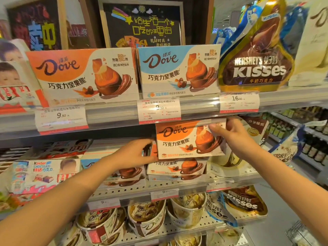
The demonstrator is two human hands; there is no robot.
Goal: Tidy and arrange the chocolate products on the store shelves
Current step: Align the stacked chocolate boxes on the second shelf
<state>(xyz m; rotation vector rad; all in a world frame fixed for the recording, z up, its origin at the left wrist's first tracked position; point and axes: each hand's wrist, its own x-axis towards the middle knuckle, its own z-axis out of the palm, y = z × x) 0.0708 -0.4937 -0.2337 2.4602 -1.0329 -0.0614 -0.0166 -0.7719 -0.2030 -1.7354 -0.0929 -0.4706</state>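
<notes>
both hands hold one orange dove box (190,139) upright in front of the middle shelf (177,188), its printed face toward the camera, just under the price rail of the top shelf (113,118). the right hand (230,134) grips the box's upper right corner, thumb across the front and the other fingers curled behind it; the left hand (134,153) clasps the lower left edge, fingers wrapped round the side, their tips hidden behind the box. below the held box, more dove boxes (177,169) lie in low stacks on the middle shelf, with kinder chocolate packs (44,173) to their left and a pale pouch (225,164) to their right. on the top shelf a second orange dove box (83,75) and a blue dove box (179,68) stand side by side, touching, next to a hershey's kisses bag (255,68); white price tags (159,109) hang along the rail beneath them. the bottom shelf holds dove tubs (147,217) and another kisses bag (243,203). a chalkboard sign (142,25) stands behind the top row
</notes>
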